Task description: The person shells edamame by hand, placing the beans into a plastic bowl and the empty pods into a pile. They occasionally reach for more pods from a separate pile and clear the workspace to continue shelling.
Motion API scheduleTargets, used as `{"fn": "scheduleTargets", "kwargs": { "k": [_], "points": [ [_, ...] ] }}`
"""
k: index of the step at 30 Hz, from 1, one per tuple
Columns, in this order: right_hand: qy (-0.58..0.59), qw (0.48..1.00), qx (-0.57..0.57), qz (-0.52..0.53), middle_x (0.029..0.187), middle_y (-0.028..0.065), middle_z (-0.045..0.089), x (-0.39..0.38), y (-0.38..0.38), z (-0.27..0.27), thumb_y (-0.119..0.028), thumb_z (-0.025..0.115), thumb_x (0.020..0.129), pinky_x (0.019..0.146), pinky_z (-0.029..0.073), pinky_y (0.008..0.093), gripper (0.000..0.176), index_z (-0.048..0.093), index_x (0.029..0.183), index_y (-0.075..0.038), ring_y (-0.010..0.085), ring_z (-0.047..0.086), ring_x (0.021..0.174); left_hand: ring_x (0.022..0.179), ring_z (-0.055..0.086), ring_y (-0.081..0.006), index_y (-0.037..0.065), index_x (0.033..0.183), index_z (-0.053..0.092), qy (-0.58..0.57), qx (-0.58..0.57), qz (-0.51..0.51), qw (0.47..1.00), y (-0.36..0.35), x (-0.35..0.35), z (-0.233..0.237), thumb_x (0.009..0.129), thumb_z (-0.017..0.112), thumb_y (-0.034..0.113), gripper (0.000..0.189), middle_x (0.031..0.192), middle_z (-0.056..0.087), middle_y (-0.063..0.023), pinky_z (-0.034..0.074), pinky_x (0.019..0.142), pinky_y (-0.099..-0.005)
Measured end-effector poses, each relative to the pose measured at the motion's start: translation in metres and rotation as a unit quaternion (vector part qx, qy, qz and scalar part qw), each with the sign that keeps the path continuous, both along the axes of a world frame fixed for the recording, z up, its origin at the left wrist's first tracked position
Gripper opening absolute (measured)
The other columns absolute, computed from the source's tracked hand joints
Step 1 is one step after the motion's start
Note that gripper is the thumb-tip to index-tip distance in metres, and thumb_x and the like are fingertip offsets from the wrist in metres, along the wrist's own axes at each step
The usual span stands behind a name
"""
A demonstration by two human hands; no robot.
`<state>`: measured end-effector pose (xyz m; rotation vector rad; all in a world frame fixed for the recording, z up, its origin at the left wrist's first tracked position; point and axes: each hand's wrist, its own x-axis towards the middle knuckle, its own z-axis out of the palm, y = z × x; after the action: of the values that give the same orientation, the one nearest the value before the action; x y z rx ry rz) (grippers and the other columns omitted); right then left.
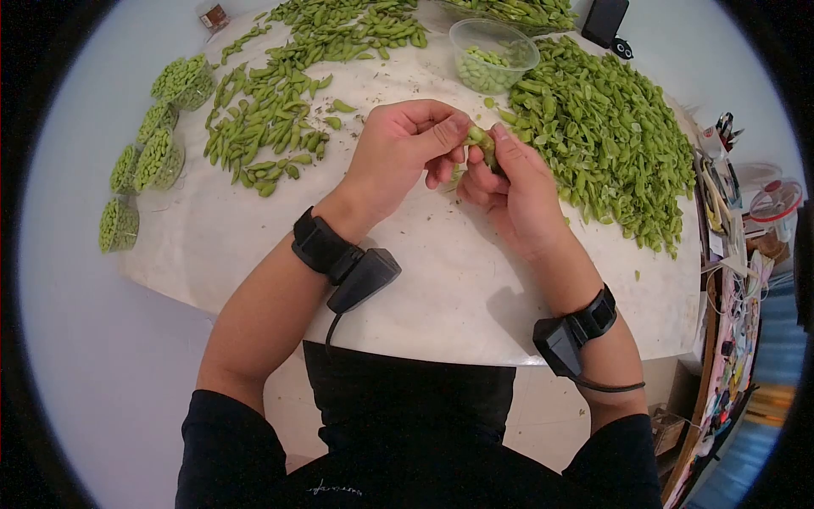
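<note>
Between my two hands, above the middle of the table, is a green edamame pod (480,138). My left hand (417,144) pinches its left end between thumb and fingers. The other end is gripped by my right hand (514,182), its fingers curled around the pod. Just beyond my hands stands a clear plastic bowl (530,56) partly filled with shelled beans (485,69). Whole edamame pods (271,110) lie spread to the left of my left hand. A large heap of opened pod shells (610,136) lies to the right of my right hand.
Several clear tubs of shelled beans (158,159) line the table's left edge. At the back are more pods (526,12) and a black phone-like object (604,20). A cluttered shelf (729,297) stands along the right side. Black wrist devices (365,278) with cables sit on both forearms.
</note>
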<state>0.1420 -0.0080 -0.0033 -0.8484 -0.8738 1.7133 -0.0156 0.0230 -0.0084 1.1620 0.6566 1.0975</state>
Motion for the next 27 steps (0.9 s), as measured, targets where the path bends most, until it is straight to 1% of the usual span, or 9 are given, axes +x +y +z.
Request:
{"fn": "scheduleTargets", "kwargs": {
  "k": [2,5,8,11,14,17,20,23,27],
  "points": [
    [0.019,1.000,-0.019,0.005,0.056,-0.0040,0.028,0.000,-0.001,0.001,-0.031,0.036,0.101,0.054,0.028,0.0261,0.034,0.049,0.084,-0.005,0.0110,0.025,0.052,0.052,0.053,-0.0074,-0.002,0.096,0.063,-0.003,0.000,-0.002,1.000,0.000,0.000,-0.001,0.091,0.061,0.019,0.022,0.072,0.063,-0.0046,0.041,0.044,-0.0206],
    [0.075,0.995,-0.022,0.058,0.055,-0.0040,0.026,0.005,0.003,-0.004,-0.031,0.036,0.101,0.053,0.027,0.0261,0.034,0.049,0.083,-0.005,0.0109,0.022,0.050,0.052,0.053,-0.0073,-0.002,0.096,0.063,-0.006,-0.003,0.007,1.000,0.000,0.001,-0.002,0.092,0.061,0.019,0.022,0.072,0.062,-0.0041,0.040,0.045,-0.0207],
    [0.101,0.992,-0.043,0.064,0.055,-0.0041,0.025,0.005,0.002,-0.001,-0.031,0.035,0.101,0.052,0.026,0.0261,0.034,0.049,0.083,-0.004,0.0107,0.020,0.050,0.052,0.053,-0.0069,-0.001,0.096,0.063,-0.005,-0.009,0.010,1.000,-0.003,0.002,-0.001,0.092,0.060,0.019,0.021,0.071,0.061,-0.0030,0.040,0.045,-0.0203],
    [0.146,0.982,-0.027,0.119,0.056,-0.0049,0.028,0.010,0.006,-0.010,-0.033,0.038,0.101,0.056,0.030,0.0273,0.032,0.049,0.087,-0.007,0.0104,0.024,0.050,0.050,0.050,-0.0062,0.004,0.097,0.062,0.015,0.006,0.017,1.000,-0.003,0.004,-0.003,0.093,0.059,0.027,0.023,0.071,0.061,-0.0021,0.037,0.043,-0.0191],
    [0.149,0.982,-0.022,0.116,0.056,-0.0053,0.026,0.008,0.006,-0.010,-0.033,0.038,0.101,0.055,0.029,0.0278,0.032,0.049,0.087,-0.006,0.0103,0.022,0.050,0.050,0.049,-0.0054,0.004,0.096,0.061,0.013,0.010,0.023,1.000,-0.005,0.006,-0.002,0.094,0.056,0.027,0.023,0.072,0.062,-0.0023,0.036,0.044,-0.0184],
    [0.159,0.979,-0.011,0.130,0.059,-0.0039,0.034,0.009,0.007,-0.013,-0.031,0.040,0.101,0.057,0.032,0.0280,0.029,0.050,0.088,-0.006,0.0104,0.028,0.052,0.050,0.048,-0.0055,0.004,0.096,0.061,0.011,0.018,0.025,0.999,-0.004,0.006,-0.004,0.095,0.055,0.026,0.023,0.072,0.061,-0.0022,0.036,0.044,-0.0181],
    [0.156,0.985,-0.043,0.065,0.067,-0.0017,0.043,0.003,0.002,-0.008,-0.029,0.043,0.100,0.061,0.035,0.0279,0.025,0.051,0.091,-0.007,0.0103,0.036,0.059,0.050,0.048,-0.0060,0.004,0.096,0.061,0.007,0.026,0.016,1.000,-0.004,0.005,-0.004,0.095,0.055,0.027,0.024,0.071,0.060,-0.0018,0.036,0.044,-0.0183],
    [0.181,0.979,-0.015,0.089,0.074,0.0004,0.048,0.008,0.006,-0.015,-0.027,0.046,0.099,0.063,0.037,0.0281,0.022,0.052,0.096,-0.006,0.0105,0.040,0.065,0.050,0.048,-0.0064,0.003,0.096,0.061,0.005,0.039,0.000,0.999,-0.005,0.004,-0.001,0.095,0.056,0.025,0.023,0.069,0.058,-0.0010,0.035,0.044,-0.0187],
    [0.168,0.983,0.011,0.075,0.072,-0.0004,0.047,0.007,0.004,-0.014,-0.027,0.047,0.098,0.063,0.037,0.0284,0.022,0.053,0.099,-0.005,0.0102,0.040,0.065,0.050,0.047,-0.0066,0.002,0.096,0.061,-0.002,0.034,0.005,0.999,-0.005,0.004,-0.003,0.094,0.058,0.023,0.021,0.070,0.057,-0.0005,0.035,0.043,-0.0193]
  ]
}}
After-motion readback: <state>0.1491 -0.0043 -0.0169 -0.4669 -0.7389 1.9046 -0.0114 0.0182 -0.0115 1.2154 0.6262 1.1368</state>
